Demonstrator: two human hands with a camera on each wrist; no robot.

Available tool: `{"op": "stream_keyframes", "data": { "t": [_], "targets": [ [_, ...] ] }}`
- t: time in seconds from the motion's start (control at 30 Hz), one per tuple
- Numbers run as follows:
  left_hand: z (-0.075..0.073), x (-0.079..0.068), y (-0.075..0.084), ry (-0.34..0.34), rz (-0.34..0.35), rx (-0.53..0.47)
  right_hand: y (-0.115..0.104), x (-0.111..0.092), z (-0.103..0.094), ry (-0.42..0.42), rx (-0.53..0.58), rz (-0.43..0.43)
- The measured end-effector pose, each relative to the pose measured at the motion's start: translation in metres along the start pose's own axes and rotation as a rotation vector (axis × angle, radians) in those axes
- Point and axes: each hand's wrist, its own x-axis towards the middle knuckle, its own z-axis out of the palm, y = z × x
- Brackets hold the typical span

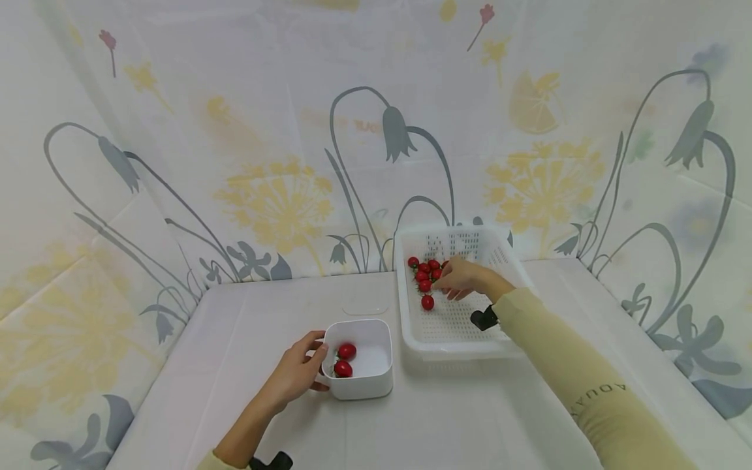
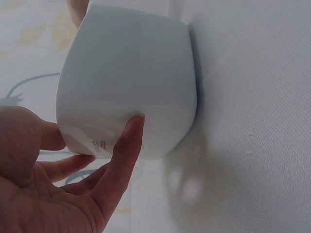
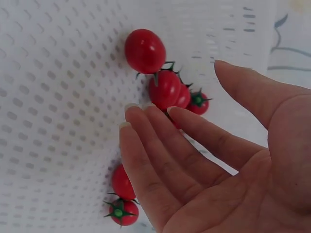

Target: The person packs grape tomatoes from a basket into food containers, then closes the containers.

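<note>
A small white box with rounded corners stands on the table, holding two red cherry tomatoes. My left hand holds it from the left side, fingers spread round its wall; the left wrist view shows one fingertip pressed on the smooth wall. To the right and farther back is a white perforated basket with several cherry tomatoes with green stems. Inside the basket my right hand reaches over them. In the right wrist view its thumb stands apart from the fingers, whose tips are beside the tomatoes, nothing pinched.
A white cloth covers the table. Behind the box lies a faint, clear, rounded flat shape. A flower-printed curtain rises right behind the basket and along both sides. Black straps with camera mounts sit on the wrists.
</note>
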Motion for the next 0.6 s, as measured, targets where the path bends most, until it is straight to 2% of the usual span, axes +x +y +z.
{"op": "stream_keyframes", "data": {
  "t": [0.3,0.6],
  "targets": [
    [0.000,-0.002,0.000,0.001,0.001,-0.011,-0.002,0.007,0.012,-0.076,-0.025,0.067],
    [0.001,0.000,0.000,-0.003,0.003,-0.004,0.001,0.018,0.024,-0.057,-0.070,0.062]
  ]
}}
